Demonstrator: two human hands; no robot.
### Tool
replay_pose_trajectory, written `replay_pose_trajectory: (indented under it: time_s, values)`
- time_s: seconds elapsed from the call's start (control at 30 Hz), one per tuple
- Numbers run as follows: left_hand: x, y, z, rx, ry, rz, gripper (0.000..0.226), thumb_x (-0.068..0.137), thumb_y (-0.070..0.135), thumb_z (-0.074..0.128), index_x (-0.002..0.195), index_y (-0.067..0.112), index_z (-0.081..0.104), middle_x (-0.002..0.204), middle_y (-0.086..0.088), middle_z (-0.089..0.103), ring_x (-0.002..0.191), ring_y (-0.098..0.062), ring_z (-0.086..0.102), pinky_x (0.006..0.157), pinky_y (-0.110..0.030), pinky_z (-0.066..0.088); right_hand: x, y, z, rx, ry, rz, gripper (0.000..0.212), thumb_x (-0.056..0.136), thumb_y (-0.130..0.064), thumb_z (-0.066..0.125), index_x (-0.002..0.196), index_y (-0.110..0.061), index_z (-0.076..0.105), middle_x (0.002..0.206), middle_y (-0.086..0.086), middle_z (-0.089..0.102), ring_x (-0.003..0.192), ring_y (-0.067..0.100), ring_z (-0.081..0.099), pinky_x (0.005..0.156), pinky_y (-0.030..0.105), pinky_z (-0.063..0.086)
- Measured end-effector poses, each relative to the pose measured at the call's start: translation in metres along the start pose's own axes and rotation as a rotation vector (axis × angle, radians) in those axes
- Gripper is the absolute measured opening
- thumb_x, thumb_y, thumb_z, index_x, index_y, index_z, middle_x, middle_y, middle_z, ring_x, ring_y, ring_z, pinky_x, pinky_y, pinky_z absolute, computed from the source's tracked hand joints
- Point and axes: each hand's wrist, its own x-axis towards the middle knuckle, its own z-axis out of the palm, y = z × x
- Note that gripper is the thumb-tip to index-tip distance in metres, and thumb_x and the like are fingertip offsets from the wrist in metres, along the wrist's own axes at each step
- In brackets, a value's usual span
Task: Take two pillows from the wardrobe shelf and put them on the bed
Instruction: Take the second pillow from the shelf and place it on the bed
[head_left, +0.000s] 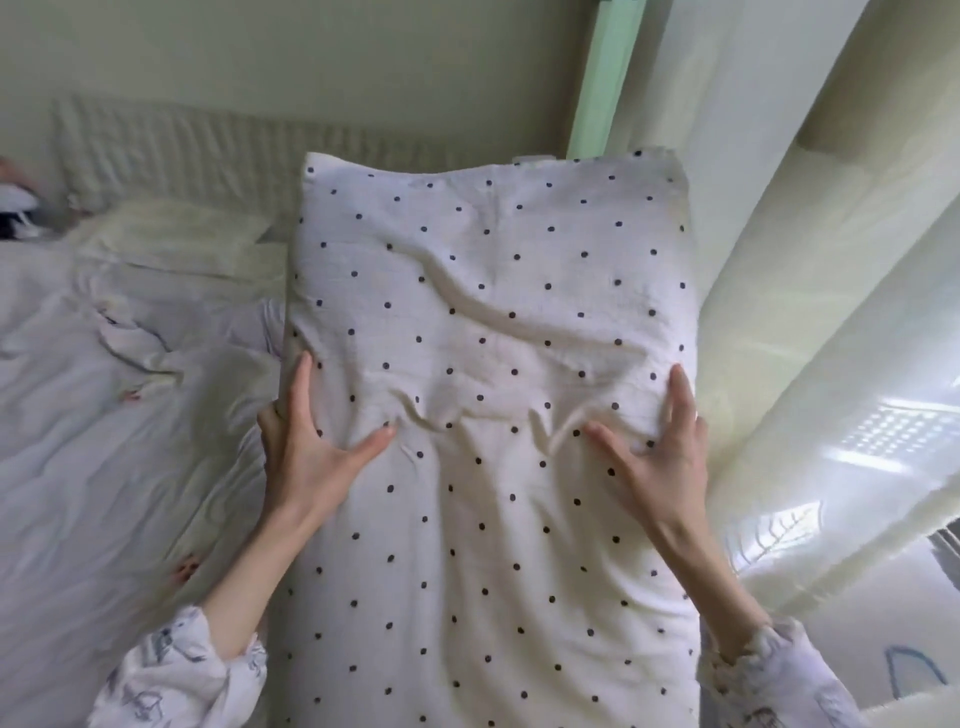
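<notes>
Both hands, left hand (306, 457) and right hand (662, 457), clamp the polka-dot pillow (488, 322) by its long sides, thumbs spread on top, probably to carry it level over the bed (104, 467).

Spotty pillow (488, 364) over the bed (104, 467)

The pillow is white with small dark dots, long and wrinkled, held up lengthwise. The bed has a rumpled pale cover and lies to its left.
</notes>
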Motion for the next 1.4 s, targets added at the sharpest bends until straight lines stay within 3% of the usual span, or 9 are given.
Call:
replay_pose_trajectory:
  time_s: [0.27, 0.4, 0.7, 0.87, 1.1, 1.23, 1.4]
  values:
    - [0.104, -0.004, 0.060, 0.108, 0.087, -0.067, 0.105, 0.048, 0.060, 0.076, 0.131, 0.061, 0.012, 0.143, -0.004, 0.026, 0.129, -0.009, 0.022, 0.106, -0.031, 0.022, 0.136, 0.040, 0.073, 0.086, -0.103, 0.052, 0.104, 0.062, -0.059, 0.071, 0.144, -0.037, 0.011, 0.142, 0.002, 0.032, 0.129, 0.012, 0.029, 0.095, 0.025, 0.026]
    - [0.174, 0.007, 0.100, 0.161, 0.170, -0.074, 0.100, 0.049, 0.060, 0.074, 0.128, 0.065, 0.012, 0.136, -0.006, 0.029, 0.126, -0.018, 0.030, 0.109, -0.042, 0.027, 0.225, 0.055, 0.110, 0.137, -0.137, 0.034, 0.105, 0.061, -0.060, 0.070, 0.145, -0.036, 0.011, 0.143, -0.003, 0.033, 0.126, 0.006, 0.027, 0.096, 0.022, 0.023]
    - [0.320, 0.024, 0.153, 0.193, 0.285, -0.107, 0.101, 0.049, 0.060, 0.072, 0.126, 0.068, 0.008, 0.134, -0.007, 0.023, 0.129, -0.026, 0.029, 0.108, -0.050, 0.029, 0.401, 0.049, 0.187, 0.182, -0.194, -0.011, 0.102, 0.059, -0.065, 0.068, 0.140, -0.046, 0.010, 0.130, -0.004, 0.035, 0.123, 0.020, 0.039, 0.093, 0.030, 0.029]
    - [0.404, 0.006, 0.178, 0.196, 0.327, -0.135, 0.106, 0.046, 0.060, 0.072, 0.131, 0.062, 0.009, 0.135, -0.011, 0.024, 0.128, -0.028, 0.031, 0.106, -0.050, 0.032, 0.482, 0.052, 0.249, 0.182, -0.210, -0.045, 0.102, 0.058, -0.065, 0.069, 0.139, -0.046, 0.012, 0.131, -0.005, 0.034, 0.111, 0.011, 0.040, 0.089, 0.028, 0.029]
    - [0.563, -0.037, 0.208, 0.207, 0.346, -0.175, 0.108, 0.043, 0.064, 0.070, 0.133, 0.057, 0.011, 0.123, -0.011, 0.031, 0.115, -0.031, 0.040, 0.102, -0.052, 0.036, 0.609, 0.051, 0.360, 0.156, -0.228, -0.062, 0.103, 0.053, -0.074, 0.065, 0.138, -0.048, 0.011, 0.137, 0.000, 0.034, 0.115, 0.019, 0.042, 0.084, 0.034, 0.034]
    - [0.648, -0.052, 0.219, 0.214, 0.344, -0.199, 0.108, 0.043, 0.066, 0.069, 0.131, 0.060, 0.007, 0.130, -0.014, 0.029, 0.122, -0.033, 0.036, 0.104, -0.053, 0.033, 0.677, 0.042, 0.414, 0.141, -0.220, -0.076, 0.100, 0.057, -0.069, 0.069, 0.137, -0.048, 0.013, 0.131, -0.005, 0.034, 0.104, 0.009, 0.035, 0.083, 0.032, 0.032]
    - [0.729, -0.067, 0.241, 0.228, 0.341, -0.214, 0.109, 0.049, 0.064, 0.072, 0.133, 0.059, 0.004, 0.132, -0.014, 0.027, 0.124, -0.032, 0.033, 0.105, -0.049, 0.031, 0.753, 0.043, 0.471, 0.139, -0.255, -0.071, 0.100, 0.057, -0.066, 0.072, 0.137, -0.049, 0.013, 0.125, -0.009, 0.032, 0.106, 0.008, 0.035, 0.087, 0.033, 0.034]
